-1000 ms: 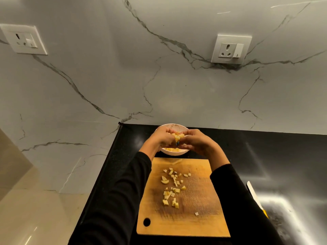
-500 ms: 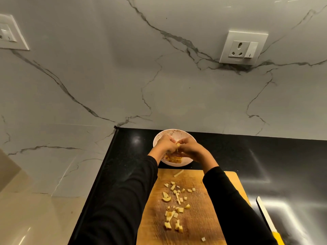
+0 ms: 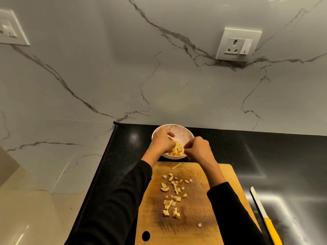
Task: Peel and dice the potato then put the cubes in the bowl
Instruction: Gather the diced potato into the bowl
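Both hands hover over the small white round bowl (image 3: 178, 134), which sits on the glossy black surface (image 3: 230, 147) near its rear edge, just beyond the far edge of the rectangular wooden cutting board (image 3: 194, 206). The left hand (image 3: 161, 141) is above the bowl's left rim with fingers curled downward; the right hand (image 3: 198, 148) is at the right rim, fingers likewise curled. Neither visibly holds a piece, though the undersides are hidden, so I cannot tell whether either hand has hold of anything. A heap of pale yellow potato cubes (image 3: 177, 150) lies in the near part of the bowl, between the two hands. The step in hand seems to be dropping a gathered handful; to do it well the fingers should open low inside the rim so cubes do not bounce onto the surface. Much remains: scattered pale potato pieces (image 3: 172, 197) lie in a loose band on the board, its long axis running from the board's far edge toward the near edge, with one stray white cube (image 3: 199, 224) toward the near right. A thin potato strip (image 3: 176, 165) by the far edge points diagonally toward the bowl. A yellow-handled knife with a white blade (image 3: 261, 211) lies on the surface off the board's right edge, blade pointing away.
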